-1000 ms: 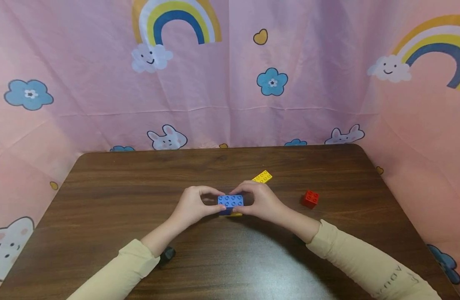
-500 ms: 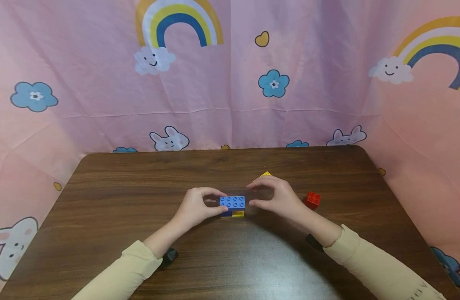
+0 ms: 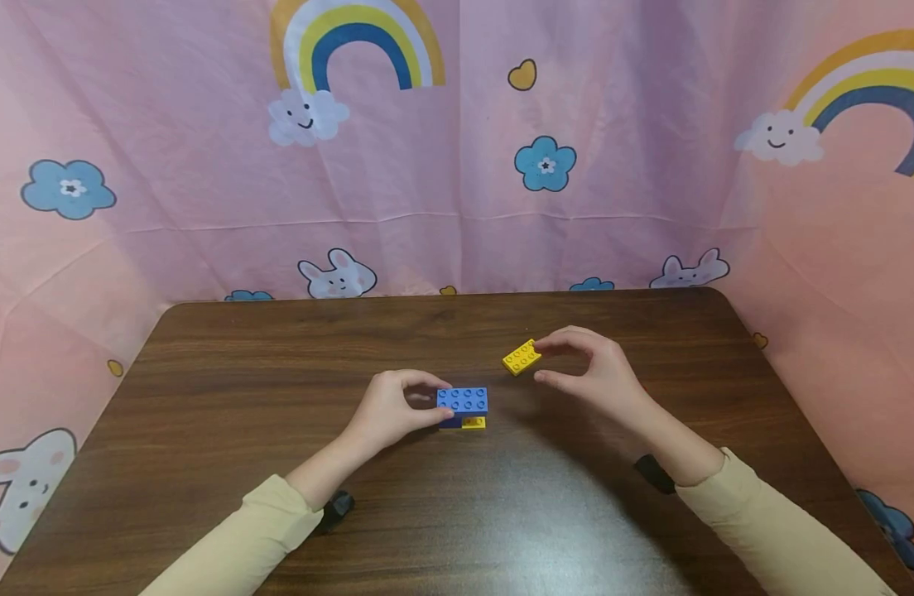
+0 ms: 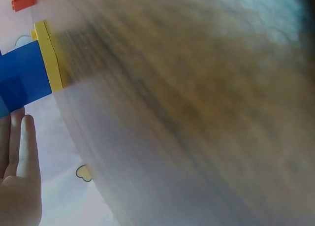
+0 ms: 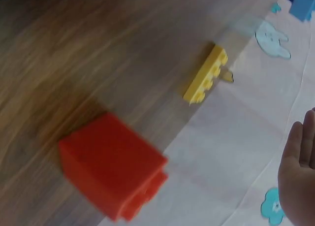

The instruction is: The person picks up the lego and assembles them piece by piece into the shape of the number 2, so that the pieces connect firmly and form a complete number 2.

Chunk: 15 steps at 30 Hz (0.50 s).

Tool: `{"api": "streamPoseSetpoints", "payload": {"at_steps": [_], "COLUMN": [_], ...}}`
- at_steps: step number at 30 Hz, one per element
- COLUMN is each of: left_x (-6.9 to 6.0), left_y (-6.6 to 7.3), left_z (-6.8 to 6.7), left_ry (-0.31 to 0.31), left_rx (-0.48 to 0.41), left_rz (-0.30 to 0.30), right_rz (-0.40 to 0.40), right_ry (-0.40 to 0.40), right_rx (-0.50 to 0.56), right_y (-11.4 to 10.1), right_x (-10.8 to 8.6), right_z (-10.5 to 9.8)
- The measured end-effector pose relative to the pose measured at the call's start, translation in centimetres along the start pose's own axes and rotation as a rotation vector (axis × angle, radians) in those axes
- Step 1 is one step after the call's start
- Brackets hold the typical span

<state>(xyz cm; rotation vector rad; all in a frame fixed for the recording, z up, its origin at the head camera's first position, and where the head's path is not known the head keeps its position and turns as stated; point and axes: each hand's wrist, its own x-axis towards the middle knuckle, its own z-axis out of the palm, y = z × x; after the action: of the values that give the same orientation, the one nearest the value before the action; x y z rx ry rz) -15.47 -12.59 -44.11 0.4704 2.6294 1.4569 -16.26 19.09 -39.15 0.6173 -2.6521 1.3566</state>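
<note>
My left hand (image 3: 397,406) grips a light blue toy building brick (image 3: 468,401) at its left end, thumb in front and fingers behind. That brick tops a small stack: a darker blue brick (image 4: 24,71) below, then a thin yellow plate (image 3: 474,423) at the bottom. My right hand (image 3: 598,372), fingers and thumb spread apart, is beside a loose yellow studded plate (image 3: 521,358) behind and right of the stack. Nothing is held in it; whether a fingertip touches the plate, I cannot tell. A red brick (image 5: 110,162) is mostly hidden by the right hand in the head view.
Everything is on a dark wooden table (image 3: 293,339). A pink patterned cloth (image 3: 457,165) hangs along its back and sides. Dark objects (image 3: 654,473) show under both wrists.
My right hand has let go of the blue brick stack and moved right and away to the loose yellow plate, covering the red brick. The left hand has kept its grip.
</note>
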Motion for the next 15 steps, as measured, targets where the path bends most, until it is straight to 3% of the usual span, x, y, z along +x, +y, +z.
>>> {"api": "streamPoseSetpoints", "payload": {"at_steps": [15], "left_x": [0.0], "left_y": [0.1], "left_z": [0.0], "left_ry": [-0.006], "left_rx": [0.0], "left_rz": [0.002], "right_rz": [0.067], "right_ry": [0.124], "right_rx": [-0.033], "right_y": [2.3], "right_x": [-1.6], "right_z": [-3.6]}}
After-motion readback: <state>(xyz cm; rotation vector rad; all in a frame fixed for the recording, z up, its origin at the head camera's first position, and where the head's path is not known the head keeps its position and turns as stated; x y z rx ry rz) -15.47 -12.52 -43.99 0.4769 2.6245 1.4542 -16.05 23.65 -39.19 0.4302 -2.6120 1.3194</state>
